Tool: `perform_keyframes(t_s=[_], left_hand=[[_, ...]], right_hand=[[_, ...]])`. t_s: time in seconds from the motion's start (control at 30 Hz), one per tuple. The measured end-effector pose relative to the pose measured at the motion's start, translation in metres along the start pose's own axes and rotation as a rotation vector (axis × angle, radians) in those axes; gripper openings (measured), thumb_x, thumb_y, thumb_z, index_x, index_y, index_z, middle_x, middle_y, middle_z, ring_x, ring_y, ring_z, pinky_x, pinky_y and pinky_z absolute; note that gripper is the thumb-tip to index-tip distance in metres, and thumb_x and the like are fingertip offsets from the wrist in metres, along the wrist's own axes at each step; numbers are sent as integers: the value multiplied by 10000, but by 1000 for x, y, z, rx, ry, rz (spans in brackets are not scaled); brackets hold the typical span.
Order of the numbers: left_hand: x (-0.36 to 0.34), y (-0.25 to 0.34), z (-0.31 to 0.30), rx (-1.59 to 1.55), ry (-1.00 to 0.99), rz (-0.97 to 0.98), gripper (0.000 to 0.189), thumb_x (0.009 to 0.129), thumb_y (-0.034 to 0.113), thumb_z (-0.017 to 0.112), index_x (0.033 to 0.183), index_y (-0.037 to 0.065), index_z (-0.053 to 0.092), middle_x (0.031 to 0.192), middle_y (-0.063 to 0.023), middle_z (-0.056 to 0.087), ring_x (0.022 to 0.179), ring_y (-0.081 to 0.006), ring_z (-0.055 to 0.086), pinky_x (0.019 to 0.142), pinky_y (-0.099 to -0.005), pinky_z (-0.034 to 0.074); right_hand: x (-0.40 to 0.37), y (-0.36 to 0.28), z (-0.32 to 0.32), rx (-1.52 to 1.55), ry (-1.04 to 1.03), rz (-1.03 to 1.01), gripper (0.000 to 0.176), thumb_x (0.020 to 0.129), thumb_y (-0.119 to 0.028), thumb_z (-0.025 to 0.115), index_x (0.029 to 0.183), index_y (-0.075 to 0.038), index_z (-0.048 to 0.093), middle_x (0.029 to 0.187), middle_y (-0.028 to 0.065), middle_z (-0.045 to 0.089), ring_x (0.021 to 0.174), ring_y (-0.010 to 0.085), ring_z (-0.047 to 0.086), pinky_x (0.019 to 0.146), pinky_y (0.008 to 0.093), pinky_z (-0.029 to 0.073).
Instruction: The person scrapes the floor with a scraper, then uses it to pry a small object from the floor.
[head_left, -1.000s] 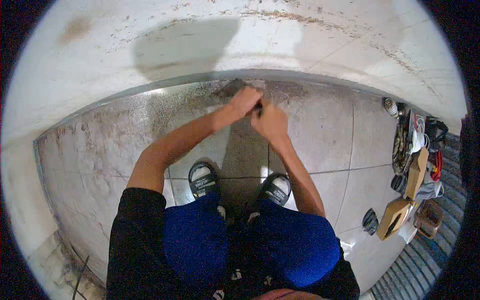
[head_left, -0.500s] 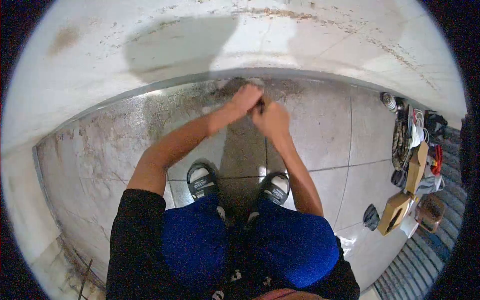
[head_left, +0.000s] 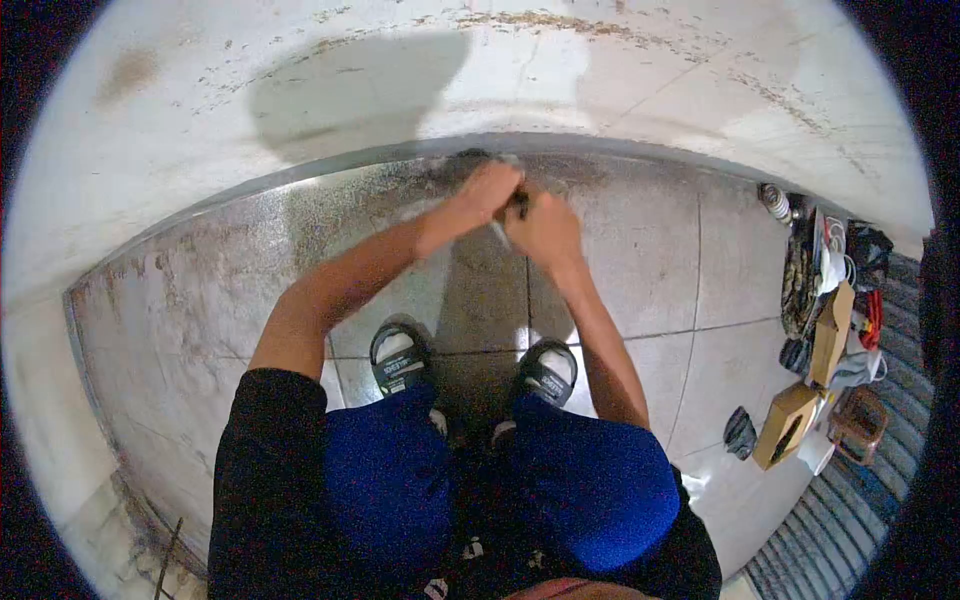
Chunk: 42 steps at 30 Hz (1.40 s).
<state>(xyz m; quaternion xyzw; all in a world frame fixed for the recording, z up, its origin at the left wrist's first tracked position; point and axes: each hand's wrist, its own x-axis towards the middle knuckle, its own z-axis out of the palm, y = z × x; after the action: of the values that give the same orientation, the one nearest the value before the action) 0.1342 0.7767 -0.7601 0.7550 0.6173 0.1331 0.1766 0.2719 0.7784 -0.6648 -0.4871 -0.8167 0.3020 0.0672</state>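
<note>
My left hand (head_left: 490,190) and my right hand (head_left: 545,232) are close together above the tiled floor, near the base of the wall. Both have their fingers closed. A small dark thing (head_left: 521,203) shows in the gap between them, mostly hidden by the fingers, so its kind cannot be made out. A thin pale strip (head_left: 501,236) hangs just below the hands, beside the right one. Beyond the left hand, a dark smudge (head_left: 478,155) lies at the foot of the wall.
The stained white wall (head_left: 350,100) curves across the front. My sandalled feet (head_left: 400,355) stand on the grey tiles. To the right are an open cardboard box (head_left: 787,428), a brown plastic stool (head_left: 858,425), a black bag (head_left: 868,250) and a ribbed grey shutter (head_left: 850,530).
The hands stay close together and have shifted only slightly, looking a little less blurred. A thin pale strip now shows below them.
</note>
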Motion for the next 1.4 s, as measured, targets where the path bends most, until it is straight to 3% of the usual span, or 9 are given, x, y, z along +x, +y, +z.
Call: perform_keyframes(t_s=[0.2, 0.3, 0.33, 0.43, 0.57, 0.6, 0.7, 1.13, 1.4], left_hand=[[-3, -5, 9, 69, 36, -39, 106, 695, 38, 583, 760, -19, 644, 751, -226, 627, 738, -338, 652, 649, -398, 544], [1, 0, -29, -18, -128, -31, 103, 693, 68, 594, 735, -14, 637, 741, -223, 627, 720, -341, 649, 633, -414, 538], [-10, -7, 0, 11, 146, 91, 114, 684, 95, 606, 715, -10, 637, 713, -218, 625, 685, -341, 646, 619, -425, 532], [-47, -1, 56, 158, 34, 98, 133, 666, 118, 627, 725, -1, 634, 720, -208, 630, 677, -352, 641, 619, -427, 529], [-44, -9, 53, -94, -42, 48, 159, 661, 134, 634, 748, 4, 604, 758, -208, 626, 716, -358, 639, 616, -423, 523], [-37, 13, -4, 12, -111, -84, 157, 675, 130, 622, 766, 3, 602, 781, -222, 620, 754, -351, 640, 638, -423, 520], [-36, 10, -7, -63, 94, -27, 144, 690, 124, 605, 775, 8, 602, 782, -224, 616, 765, -359, 633, 655, -433, 515], [-64, 8, 21, -71, -49, -67, 179, 675, 139, 620, 774, -10, 619, 770, -215, 620, 740, -374, 628, 649, -445, 515], [-59, -4, 9, -70, -87, -58, 224, 823, 219, 503, 845, 25, 613, 762, -214, 615, 745, -387, 623, 664, -469, 505]], right_hand=[[0, 8, 13, -10, 14, -55, 294, 746, -244, 580, 952, -36, 601, 740, 214, 637, 695, 401, 623, 648, 489, 502], [5, 2, 9, -30, 6, -76, 304, 740, -235, 574, 970, -37, 585, 730, 220, 634, 682, 393, 626, 633, 493, 502], [-6, 0, 10, -53, -19, -53, 310, 740, -237, 572, 977, -38, 585, 730, 220, 634, 680, 390, 626, 632, 494, 502], [-48, -5, 21, -104, -127, 31, 326, 741, -242, 564, 997, -41, 587, 730, 218, 634, 673, 390, 626, 636, 495, 504], [-39, -14, 7, -15, -114, 34, 331, 748, -249, 587, 1044, -102, 601, 758, 211, 634, 693, 389, 620, 643, 477, 498], [-30, -10, 9, -33, -110, 13, 340, 749, -248, 586, 1056, -104, 597, 760, 211, 634, 696, 389, 620, 645, 476, 498], [-21, -5, 16, -66, -97, -3, 355, 750, -242, 584, 1079, -110, 591, 762, 211, 634, 701, 387, 621, 651, 474, 498], [-52, -20, 24, -97, -160, 50, 308, 757, -241, 574, 1036, -113, 599, 774, 201, 642, 706, 377, 624, 650, 469, 502], [-33, -16, 33, -53, -96, -37, 323, 769, -243, 571, 1061, -107, 583, 760, 194, 644, 705, 370, 633, 638, 476, 502]])
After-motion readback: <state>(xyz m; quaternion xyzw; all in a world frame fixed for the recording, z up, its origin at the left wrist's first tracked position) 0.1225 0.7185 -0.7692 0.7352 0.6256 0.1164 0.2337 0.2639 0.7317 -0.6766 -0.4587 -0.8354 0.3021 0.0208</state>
